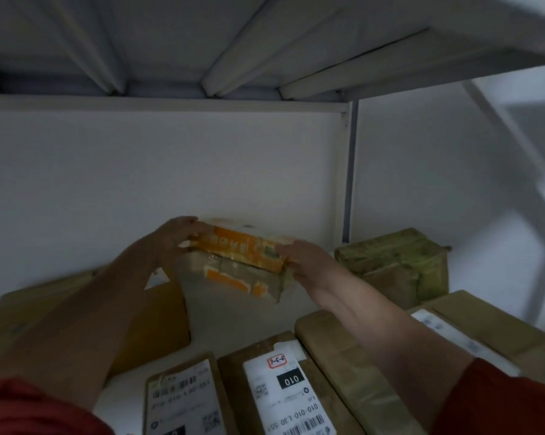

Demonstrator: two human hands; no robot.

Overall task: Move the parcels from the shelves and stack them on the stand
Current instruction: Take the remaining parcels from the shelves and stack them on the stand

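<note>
Orange parcel (pixel 243 251), centre: printed card under clear plastic film, glossy, wrinkled, with glints.
Greenish parcel (pixel 399 262), 3 o'clock of it: cardboard bound in tape strips, dull sheen, creased.
Brown boxes (pixel 337 356), 6 o'clock: matt cardboard, smoother tan tape over faces.
Labels (pixel 283 394): white paper, smooth, black print.
Flat brown parcel (pixel 158 315), 8 o'clock: matt paper or card, cannot tell which.
Shelf deck (pixel 233 321): painted metal, pale, matt, smooth.
Overhead shelf (pixel 170 42): same finish, ribbed.
Sleeves (pixel 29 409): red cloth, matt.
</note>
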